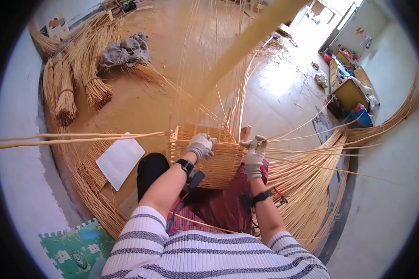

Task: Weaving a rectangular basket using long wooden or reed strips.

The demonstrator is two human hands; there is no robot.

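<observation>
A half-woven wicker basket [215, 169] rests on my lap, over a red plaid cloth [186, 218]. Upright rods rise from its walls, and long wicker rods [88, 138] stick out to the left. Both my hands wear pale work gloves. At the near rim my left hand [201, 146] is closed, its fingers curled over the weave; what they grip is hidden. By the basket's right corner my right hand [255, 156] has its fingers bent around a wicker rod [295, 138], among several that stretch away to the right. A blurred pale rod [251, 44] crosses close to the camera.
Loose rods [307, 176] fan across the floor at my right, with red-handled pliers [280, 197] beside my forearm. On the left lie a white sheet [121, 160], a woven panel [94, 165] and a green foam mat [77, 249]. Tied rod bundles [65, 100] stand farther off.
</observation>
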